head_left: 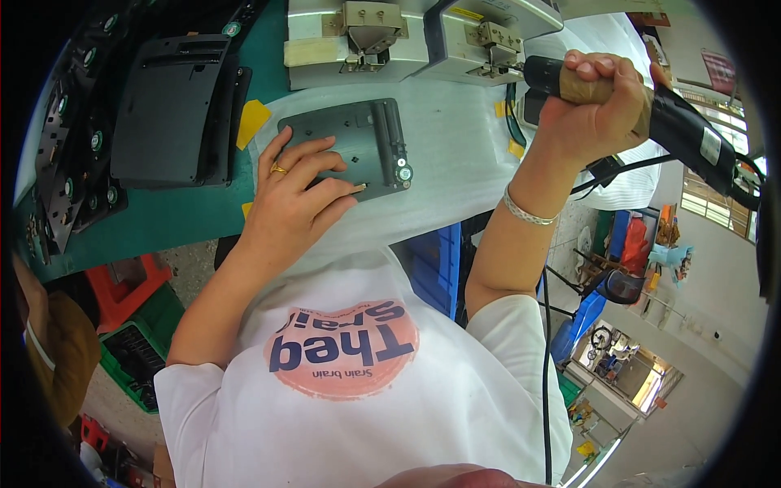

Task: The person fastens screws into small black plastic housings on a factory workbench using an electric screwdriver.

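A dark grey plastic panel [362, 134] lies flat on white foam sheeting, with a raised ridge and a small round part by its right edge. My left hand [297, 183] rests palm down on its left and near side, fingers spread, a ring on one finger. Raised at the right, my right hand [598, 102] is wrapped round an electric screwdriver [545, 77] with tan tape on its grip. Its tip points left, at the outlet of the right-hand screw feeder [500, 49]; whether a screw sits on it I cannot make out.
Another screw feeder [370, 41] stands to the left. Stacked dark panels [171, 110] and a row of black parts [81, 146] cover the green table's left side. Yellow tape [253, 122] marks the foam sheet [455, 154]. A cable [547, 366] hangs by my right arm. Another person's sleeve [69, 350] shows lower left.
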The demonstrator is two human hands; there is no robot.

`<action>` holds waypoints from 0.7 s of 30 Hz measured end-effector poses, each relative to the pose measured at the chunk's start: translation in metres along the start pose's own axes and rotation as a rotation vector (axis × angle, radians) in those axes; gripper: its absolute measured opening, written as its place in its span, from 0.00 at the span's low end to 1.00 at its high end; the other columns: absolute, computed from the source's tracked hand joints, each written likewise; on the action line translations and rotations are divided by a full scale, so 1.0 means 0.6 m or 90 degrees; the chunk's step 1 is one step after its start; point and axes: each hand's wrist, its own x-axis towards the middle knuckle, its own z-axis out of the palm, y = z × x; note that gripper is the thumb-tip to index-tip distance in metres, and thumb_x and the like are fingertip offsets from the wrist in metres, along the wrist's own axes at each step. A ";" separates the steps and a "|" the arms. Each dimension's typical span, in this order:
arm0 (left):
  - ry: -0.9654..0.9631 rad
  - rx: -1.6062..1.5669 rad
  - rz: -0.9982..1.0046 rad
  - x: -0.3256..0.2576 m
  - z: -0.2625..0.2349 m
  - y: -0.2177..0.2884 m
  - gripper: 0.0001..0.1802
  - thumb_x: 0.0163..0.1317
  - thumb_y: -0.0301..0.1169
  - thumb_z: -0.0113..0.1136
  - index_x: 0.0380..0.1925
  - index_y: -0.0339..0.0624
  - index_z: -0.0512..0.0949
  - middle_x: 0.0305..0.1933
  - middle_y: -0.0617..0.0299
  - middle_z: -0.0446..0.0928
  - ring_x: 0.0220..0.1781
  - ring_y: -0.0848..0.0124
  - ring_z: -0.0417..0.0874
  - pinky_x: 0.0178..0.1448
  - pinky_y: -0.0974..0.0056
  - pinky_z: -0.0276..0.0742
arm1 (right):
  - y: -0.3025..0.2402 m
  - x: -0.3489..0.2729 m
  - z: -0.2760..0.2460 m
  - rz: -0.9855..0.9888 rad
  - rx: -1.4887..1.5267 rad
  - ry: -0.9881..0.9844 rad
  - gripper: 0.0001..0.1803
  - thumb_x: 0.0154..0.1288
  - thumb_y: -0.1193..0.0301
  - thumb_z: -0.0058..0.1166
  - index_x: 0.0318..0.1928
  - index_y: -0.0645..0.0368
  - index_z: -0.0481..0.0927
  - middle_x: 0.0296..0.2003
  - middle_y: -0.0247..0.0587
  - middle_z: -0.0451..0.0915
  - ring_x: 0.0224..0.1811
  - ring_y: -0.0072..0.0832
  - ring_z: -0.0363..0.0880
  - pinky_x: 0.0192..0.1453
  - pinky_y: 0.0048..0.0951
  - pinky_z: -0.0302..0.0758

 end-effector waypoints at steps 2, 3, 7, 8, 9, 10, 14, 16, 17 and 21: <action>0.000 0.005 0.005 0.001 0.001 0.000 0.10 0.50 0.30 0.76 0.32 0.48 0.83 0.47 0.63 0.81 0.65 0.58 0.78 0.78 0.43 0.56 | 0.007 0.004 -0.007 0.016 0.097 -0.004 0.24 0.58 0.84 0.55 0.56 0.63 0.68 0.22 0.44 0.78 0.17 0.27 0.77 0.27 0.32 0.83; -0.002 0.005 0.006 0.002 0.001 0.000 0.10 0.50 0.30 0.76 0.32 0.48 0.83 0.47 0.63 0.81 0.65 0.58 0.78 0.78 0.43 0.56 | 0.009 0.005 -0.009 0.013 0.097 -0.005 0.24 0.58 0.84 0.56 0.56 0.63 0.68 0.22 0.44 0.78 0.16 0.26 0.77 0.27 0.31 0.83; 0.000 0.008 0.003 0.006 0.000 0.002 0.09 0.51 0.30 0.75 0.32 0.49 0.84 0.46 0.65 0.80 0.65 0.59 0.78 0.78 0.43 0.56 | 0.013 -0.001 -0.005 0.002 0.013 0.009 0.06 0.60 0.75 0.55 0.28 0.65 0.79 0.22 0.41 0.79 0.21 0.28 0.77 0.32 0.35 0.80; 0.005 0.008 -0.003 0.006 0.000 0.003 0.08 0.52 0.30 0.74 0.31 0.49 0.84 0.46 0.66 0.80 0.65 0.61 0.78 0.78 0.44 0.56 | 0.015 -0.001 -0.005 0.023 0.028 0.023 0.04 0.60 0.77 0.55 0.30 0.65 0.79 0.23 0.40 0.79 0.22 0.27 0.77 0.32 0.35 0.80; 0.004 0.009 -0.003 0.007 0.000 0.002 0.08 0.52 0.30 0.74 0.31 0.49 0.84 0.46 0.66 0.80 0.65 0.61 0.78 0.78 0.44 0.56 | 0.018 0.000 -0.004 0.044 0.043 0.037 0.02 0.60 0.78 0.55 0.33 0.65 0.79 0.23 0.40 0.79 0.22 0.27 0.77 0.31 0.35 0.80; 0.003 0.009 -0.005 0.006 -0.001 0.003 0.08 0.52 0.30 0.74 0.31 0.49 0.84 0.46 0.66 0.80 0.65 0.61 0.78 0.78 0.44 0.56 | 0.025 0.003 -0.012 0.045 0.043 0.037 0.02 0.60 0.78 0.55 0.33 0.65 0.79 0.23 0.40 0.79 0.22 0.27 0.77 0.31 0.35 0.80; 0.002 0.005 -0.006 0.007 -0.002 0.004 0.08 0.52 0.30 0.74 0.31 0.49 0.84 0.46 0.65 0.80 0.65 0.61 0.78 0.78 0.44 0.56 | 0.023 0.007 -0.021 0.033 0.077 -0.062 0.16 0.61 0.80 0.56 0.50 0.64 0.73 0.23 0.42 0.78 0.22 0.29 0.78 0.31 0.37 0.80; -0.007 0.004 -0.001 0.007 -0.004 0.004 0.09 0.52 0.30 0.74 0.33 0.48 0.83 0.47 0.65 0.80 0.66 0.61 0.77 0.78 0.44 0.55 | 0.015 0.008 -0.014 0.007 0.079 -0.107 0.20 0.61 0.80 0.56 0.55 0.64 0.70 0.23 0.43 0.77 0.22 0.29 0.77 0.31 0.37 0.80; -0.015 0.005 0.001 0.005 -0.005 0.004 0.10 0.52 0.30 0.74 0.34 0.48 0.83 0.48 0.64 0.79 0.66 0.60 0.77 0.79 0.43 0.55 | 0.014 0.011 -0.013 0.007 0.044 -0.147 0.22 0.62 0.80 0.56 0.57 0.63 0.68 0.23 0.44 0.77 0.22 0.29 0.77 0.31 0.38 0.80; -0.034 0.005 -0.003 -0.002 -0.012 0.011 0.16 0.51 0.31 0.75 0.41 0.46 0.83 0.52 0.60 0.79 0.68 0.57 0.76 0.78 0.43 0.57 | -0.007 0.010 0.034 0.076 -0.023 -0.105 0.21 0.66 0.79 0.56 0.58 0.64 0.68 0.23 0.40 0.76 0.20 0.23 0.74 0.29 0.30 0.78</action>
